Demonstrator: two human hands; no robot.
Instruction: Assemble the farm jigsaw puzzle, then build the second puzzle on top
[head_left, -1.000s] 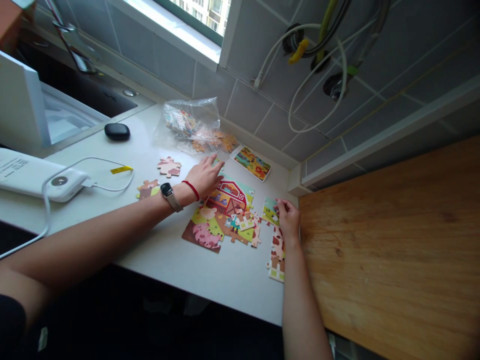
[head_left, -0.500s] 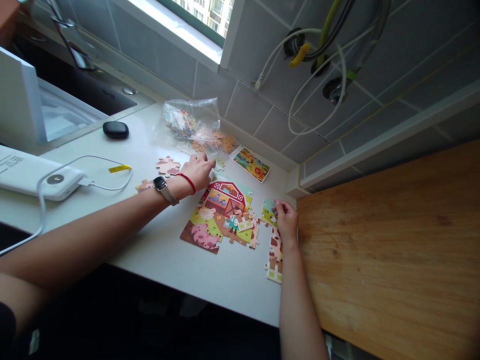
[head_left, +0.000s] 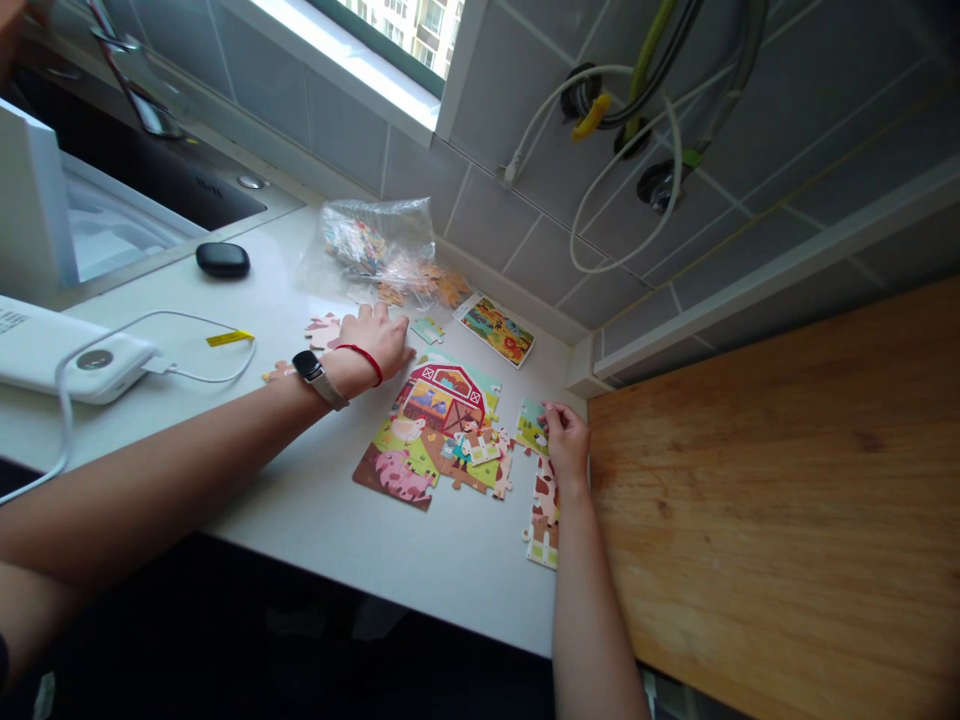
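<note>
Right hand [head_left: 568,440] pinches a sheep piece [head_left: 529,426], not yet joined to the assembled barn section [head_left: 441,405] at its left; left hand [head_left: 377,345], loosely spread, seemingly empty, beside loose pieces [head_left: 320,331].

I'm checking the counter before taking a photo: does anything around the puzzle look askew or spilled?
I see no spill. The cow section looks out of place: counter shows between it and the barn section. A green piece also lies loose beyond the barn.
</note>
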